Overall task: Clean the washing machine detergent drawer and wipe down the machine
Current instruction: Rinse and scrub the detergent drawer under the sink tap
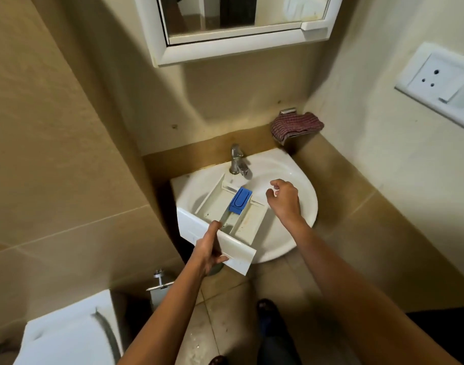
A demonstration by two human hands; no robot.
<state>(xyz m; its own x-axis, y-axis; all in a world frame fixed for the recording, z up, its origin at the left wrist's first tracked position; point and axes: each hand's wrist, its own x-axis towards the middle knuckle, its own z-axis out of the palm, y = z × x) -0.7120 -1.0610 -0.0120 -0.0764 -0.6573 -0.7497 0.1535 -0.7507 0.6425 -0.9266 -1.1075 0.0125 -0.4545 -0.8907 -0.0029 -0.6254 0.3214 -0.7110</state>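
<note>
Across the left side of the white ceramic wash basin point(299, 227): white plastic detergent drawer point(212, 204) with a blue slotted insert point(240, 200) mid-tray, front panel poking out past the basin's near rim. Left hand point(208, 255) gripping that front panel, one finger stretched over the top edge into a compartment, the rest wrapped round the panel. Right hand point(285, 200) hovering over the basin bowl just right of the drawer, not touching it, fingers loosely curled, nothing in them. Chrome tap point(237, 160) at the basin's back, striped maroon cloth point(295, 125) beyond its far right rim.

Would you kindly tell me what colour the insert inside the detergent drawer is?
The insert is blue, seen in the head view.
</note>
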